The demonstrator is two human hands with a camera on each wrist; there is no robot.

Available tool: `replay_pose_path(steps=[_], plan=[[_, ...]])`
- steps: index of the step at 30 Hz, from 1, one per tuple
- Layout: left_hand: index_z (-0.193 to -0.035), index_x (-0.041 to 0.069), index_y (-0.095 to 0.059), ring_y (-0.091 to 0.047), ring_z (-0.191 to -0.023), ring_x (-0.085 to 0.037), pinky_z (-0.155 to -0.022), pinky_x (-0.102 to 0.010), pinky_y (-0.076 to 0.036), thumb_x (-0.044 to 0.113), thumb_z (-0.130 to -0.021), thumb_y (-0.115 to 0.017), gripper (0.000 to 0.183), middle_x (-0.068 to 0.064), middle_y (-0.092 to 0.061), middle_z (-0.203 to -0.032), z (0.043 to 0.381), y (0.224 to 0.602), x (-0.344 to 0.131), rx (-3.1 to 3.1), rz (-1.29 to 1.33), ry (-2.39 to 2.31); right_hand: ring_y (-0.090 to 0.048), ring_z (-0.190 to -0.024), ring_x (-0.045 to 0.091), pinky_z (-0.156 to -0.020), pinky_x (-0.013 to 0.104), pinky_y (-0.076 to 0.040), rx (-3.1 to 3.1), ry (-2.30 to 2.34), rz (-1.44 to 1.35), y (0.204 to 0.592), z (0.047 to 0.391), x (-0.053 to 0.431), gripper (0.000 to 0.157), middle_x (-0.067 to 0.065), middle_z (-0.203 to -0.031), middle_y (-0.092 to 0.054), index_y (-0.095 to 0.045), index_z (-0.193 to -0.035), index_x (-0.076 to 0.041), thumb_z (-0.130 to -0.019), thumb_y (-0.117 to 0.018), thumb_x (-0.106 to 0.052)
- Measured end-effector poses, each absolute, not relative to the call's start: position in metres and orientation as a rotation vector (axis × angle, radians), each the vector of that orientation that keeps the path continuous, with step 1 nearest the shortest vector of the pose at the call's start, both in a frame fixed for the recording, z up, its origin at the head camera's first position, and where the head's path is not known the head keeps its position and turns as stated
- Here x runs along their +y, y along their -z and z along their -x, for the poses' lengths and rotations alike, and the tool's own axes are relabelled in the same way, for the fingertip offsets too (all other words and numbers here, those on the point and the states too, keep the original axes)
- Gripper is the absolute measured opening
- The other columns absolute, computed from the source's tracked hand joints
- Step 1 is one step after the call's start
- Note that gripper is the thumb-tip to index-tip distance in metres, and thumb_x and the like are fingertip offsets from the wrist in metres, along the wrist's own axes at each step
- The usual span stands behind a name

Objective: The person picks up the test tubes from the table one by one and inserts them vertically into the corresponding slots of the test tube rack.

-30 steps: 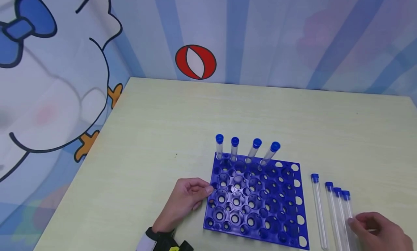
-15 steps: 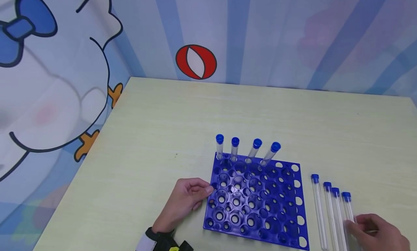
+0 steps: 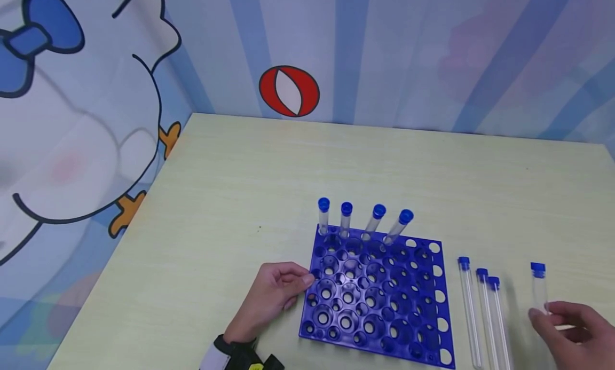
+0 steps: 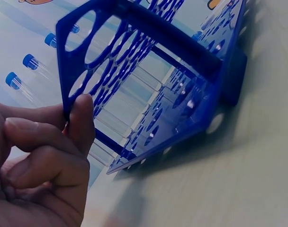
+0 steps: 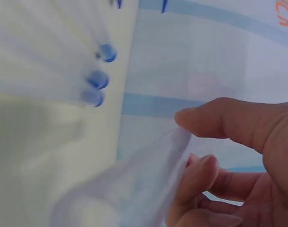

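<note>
1. Right hand here, thumb and fingers pinching a capped test tube, right of three lying tubes; a slack grip could let it slip.
2. Left hand pinches the tube rack by its edge; a tug could jolt four racked tubes.

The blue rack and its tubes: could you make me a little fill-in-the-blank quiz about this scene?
The rack holds ____ tubes.
Lying on the table beside it are ____ more tubes.
The right grip holds a tube with a ____ cap.
The ____ grip pinches the rack.
Missing words: four; three; blue; left.
</note>
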State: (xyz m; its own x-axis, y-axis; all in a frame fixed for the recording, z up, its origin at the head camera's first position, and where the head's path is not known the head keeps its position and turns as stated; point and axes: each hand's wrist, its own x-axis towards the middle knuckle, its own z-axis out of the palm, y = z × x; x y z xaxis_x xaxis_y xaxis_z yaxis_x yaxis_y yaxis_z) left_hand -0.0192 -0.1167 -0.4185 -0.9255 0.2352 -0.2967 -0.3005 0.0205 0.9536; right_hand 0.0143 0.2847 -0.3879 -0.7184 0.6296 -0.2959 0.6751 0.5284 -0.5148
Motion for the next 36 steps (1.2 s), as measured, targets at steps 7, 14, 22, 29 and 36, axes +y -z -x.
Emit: replay_pose_path(steps=[7,14,22,29,36], plan=[[-0.096,-0.001,-0.066,-0.039,-0.046,-0.009,-0.043,-0.019,-0.029,0.024,-0.085,-0.067,0.027,-0.006,-0.057,-0.066,0.019,0.420,-0.117,1.930,0.078,-1.958,-0.043,-0.065,0.009,-0.051,0.017,-0.033,2.802,0.974,-1.081,0.367,-0.012,0.268,0.047,0.014,-0.105,-0.053,-0.049,-0.126,-0.004,-0.091,-0.055,-0.035],[-0.096,-0.001,-0.066,-0.038,-0.046,-0.009,-0.043,-0.018,-0.029,0.024,-0.084,-0.067,0.028,-0.006,-0.057,-0.066,0.019,0.420,-0.118,1.925,0.079,-1.965,-0.046,-0.066,0.008,-0.057,0.019,-0.035,2.841,0.992,-1.064,0.363,-0.010,0.263,0.043,0.004,-0.101,-0.054,-0.051,-0.124,-0.009,-0.091,-0.054,-0.036],[-0.096,-0.002,-0.066,-0.039,-0.046,-0.008,-0.043,-0.018,-0.029,0.024,-0.084,-0.067,0.028,-0.006,-0.057,-0.066,0.019,0.421,-0.117,1.926,0.082,-1.974,-0.046,-0.059,-0.001,-0.053,0.014,-0.034,2.865,1.221,-1.144,0.355,-0.011,0.256,0.021,-0.024,-0.077,-0.047,-0.057,-0.102,-0.022,-0.085,-0.065,-0.029],[-0.096,-0.002,-0.065,-0.038,-0.046,-0.008,-0.043,-0.018,-0.029,0.024,-0.084,-0.067,0.028,-0.006,-0.057,-0.066,0.019,0.421,-0.117,1.927,0.075,-1.973,-0.047,-0.059,-0.005,-0.052,0.011,-0.035,2.927,1.257,-1.137,0.348,-0.013,0.241,0.020,-0.022,-0.084,-0.051,-0.059,-0.099,-0.020,-0.083,-0.068,-0.027],[-0.096,-0.002,-0.065,-0.039,-0.046,-0.008,-0.043,-0.018,-0.030,0.023,-0.085,-0.067,0.028,-0.006,-0.056,-0.066,0.019,0.420,-0.117,1.926,0.073,-1.971,-0.048,-0.067,0.000,-0.056,0.010,-0.036,3.005,1.164,-1.055,0.340,-0.014,0.225,0.029,-0.007,-0.097,-0.057,-0.059,-0.109,-0.015,-0.086,-0.063,-0.032]])
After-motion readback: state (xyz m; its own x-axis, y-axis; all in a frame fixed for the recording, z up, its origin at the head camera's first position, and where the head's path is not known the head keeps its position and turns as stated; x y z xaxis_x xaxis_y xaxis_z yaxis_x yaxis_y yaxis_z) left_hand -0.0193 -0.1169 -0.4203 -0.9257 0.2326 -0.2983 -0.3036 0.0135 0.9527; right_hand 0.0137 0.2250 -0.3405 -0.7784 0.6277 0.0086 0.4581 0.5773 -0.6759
